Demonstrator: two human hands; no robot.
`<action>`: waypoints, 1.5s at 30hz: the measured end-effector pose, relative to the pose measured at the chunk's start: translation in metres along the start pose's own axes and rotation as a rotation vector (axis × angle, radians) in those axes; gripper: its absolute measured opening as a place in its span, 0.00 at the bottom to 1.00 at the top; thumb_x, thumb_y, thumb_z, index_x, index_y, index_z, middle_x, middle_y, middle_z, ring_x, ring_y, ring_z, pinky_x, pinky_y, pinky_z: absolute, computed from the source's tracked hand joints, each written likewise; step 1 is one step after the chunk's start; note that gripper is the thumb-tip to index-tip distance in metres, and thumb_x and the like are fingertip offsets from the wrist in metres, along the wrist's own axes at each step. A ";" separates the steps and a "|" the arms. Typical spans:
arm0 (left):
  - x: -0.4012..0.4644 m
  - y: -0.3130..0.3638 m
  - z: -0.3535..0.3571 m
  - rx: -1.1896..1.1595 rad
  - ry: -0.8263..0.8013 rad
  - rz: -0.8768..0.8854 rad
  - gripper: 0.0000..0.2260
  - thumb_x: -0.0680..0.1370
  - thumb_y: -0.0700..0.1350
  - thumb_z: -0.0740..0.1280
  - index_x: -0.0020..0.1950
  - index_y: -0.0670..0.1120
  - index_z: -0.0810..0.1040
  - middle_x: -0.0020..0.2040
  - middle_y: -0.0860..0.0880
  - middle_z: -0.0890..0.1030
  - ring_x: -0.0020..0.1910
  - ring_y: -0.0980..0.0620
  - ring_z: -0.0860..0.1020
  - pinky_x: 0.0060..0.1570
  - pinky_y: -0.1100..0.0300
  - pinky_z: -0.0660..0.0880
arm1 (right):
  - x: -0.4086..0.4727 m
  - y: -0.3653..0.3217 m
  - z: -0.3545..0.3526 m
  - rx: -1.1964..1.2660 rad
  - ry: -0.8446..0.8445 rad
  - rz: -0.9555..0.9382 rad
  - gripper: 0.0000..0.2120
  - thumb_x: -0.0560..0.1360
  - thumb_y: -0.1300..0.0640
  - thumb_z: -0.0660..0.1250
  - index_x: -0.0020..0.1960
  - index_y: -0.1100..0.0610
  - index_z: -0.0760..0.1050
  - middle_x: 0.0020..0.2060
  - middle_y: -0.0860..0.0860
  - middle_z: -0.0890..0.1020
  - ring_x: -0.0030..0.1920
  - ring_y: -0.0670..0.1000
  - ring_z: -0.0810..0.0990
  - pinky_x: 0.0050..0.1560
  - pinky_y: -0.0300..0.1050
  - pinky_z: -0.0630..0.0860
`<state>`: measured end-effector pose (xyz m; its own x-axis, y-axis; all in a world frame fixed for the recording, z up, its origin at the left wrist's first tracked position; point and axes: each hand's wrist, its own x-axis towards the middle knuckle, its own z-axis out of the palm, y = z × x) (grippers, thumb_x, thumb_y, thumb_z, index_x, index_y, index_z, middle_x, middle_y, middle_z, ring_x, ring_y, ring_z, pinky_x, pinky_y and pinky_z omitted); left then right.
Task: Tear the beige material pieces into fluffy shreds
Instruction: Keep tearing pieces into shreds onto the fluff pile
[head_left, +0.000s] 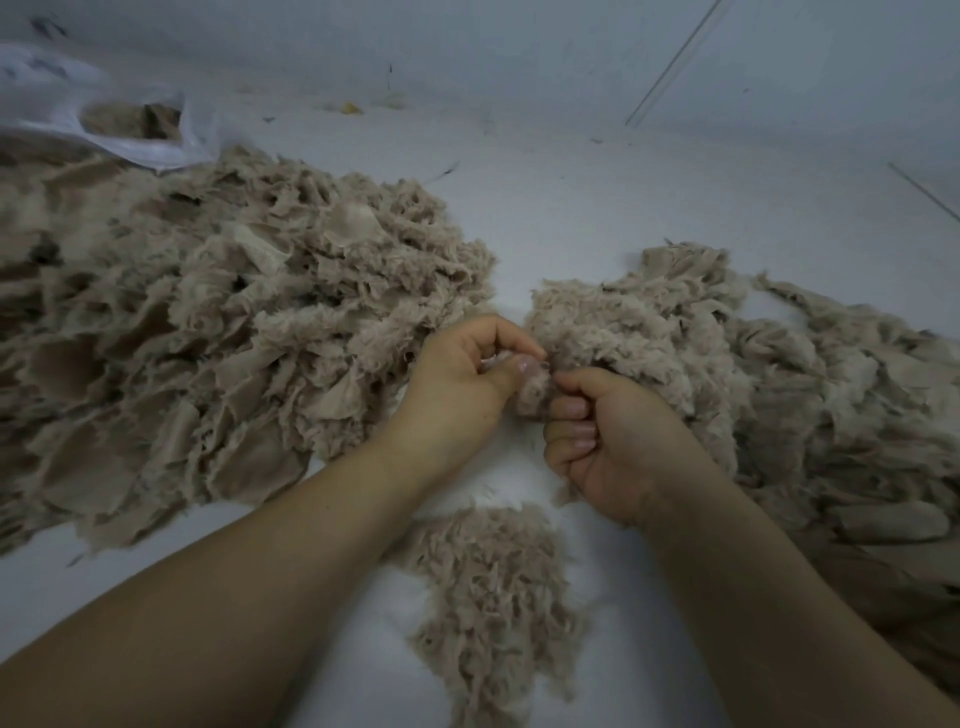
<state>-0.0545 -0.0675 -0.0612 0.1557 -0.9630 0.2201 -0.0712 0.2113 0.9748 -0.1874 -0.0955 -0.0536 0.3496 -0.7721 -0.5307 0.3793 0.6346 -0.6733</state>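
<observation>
A small beige material piece is held between both hands at the middle of the view. My left hand pinches its upper edge with thumb and fingers. My right hand grips its lower side with curled fingers. A large heap of beige pieces spreads to the left of the hands. Another heap of beige pieces lies to the right, behind my right hand. A small pile of fluffy shreds sits on the white surface below the hands, between my forearms.
The white surface stretches beyond the heaps. A white plastic bag with more beige material in its mouth lies at the far left. A thin rod runs diagonally at the upper right. Small debris dots the far surface.
</observation>
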 end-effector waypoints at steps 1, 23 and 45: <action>-0.001 0.001 0.000 -0.024 0.014 0.024 0.11 0.78 0.31 0.65 0.42 0.45 0.79 0.26 0.58 0.75 0.22 0.62 0.67 0.26 0.70 0.64 | 0.000 0.000 0.000 0.008 0.012 -0.004 0.13 0.82 0.60 0.57 0.38 0.55 0.66 0.21 0.47 0.65 0.17 0.43 0.56 0.16 0.34 0.55; -0.005 0.004 -0.006 0.085 -0.019 0.017 0.05 0.76 0.38 0.71 0.40 0.38 0.82 0.26 0.50 0.72 0.22 0.57 0.66 0.24 0.64 0.67 | -0.002 0.002 0.005 0.077 0.044 0.003 0.11 0.82 0.66 0.53 0.44 0.63 0.70 0.24 0.52 0.74 0.21 0.44 0.68 0.18 0.34 0.61; -0.004 0.008 -0.014 -0.393 -0.011 -0.135 0.11 0.83 0.43 0.59 0.41 0.44 0.72 0.29 0.49 0.70 0.25 0.56 0.66 0.22 0.65 0.63 | -0.009 0.004 0.010 -0.013 0.052 -0.025 0.11 0.83 0.66 0.53 0.48 0.65 0.73 0.35 0.57 0.78 0.29 0.46 0.71 0.19 0.32 0.60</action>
<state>-0.0420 -0.0601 -0.0537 0.1269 -0.9877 0.0916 0.3314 0.1292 0.9346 -0.1804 -0.0856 -0.0458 0.2953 -0.7885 -0.5394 0.3763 0.6150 -0.6930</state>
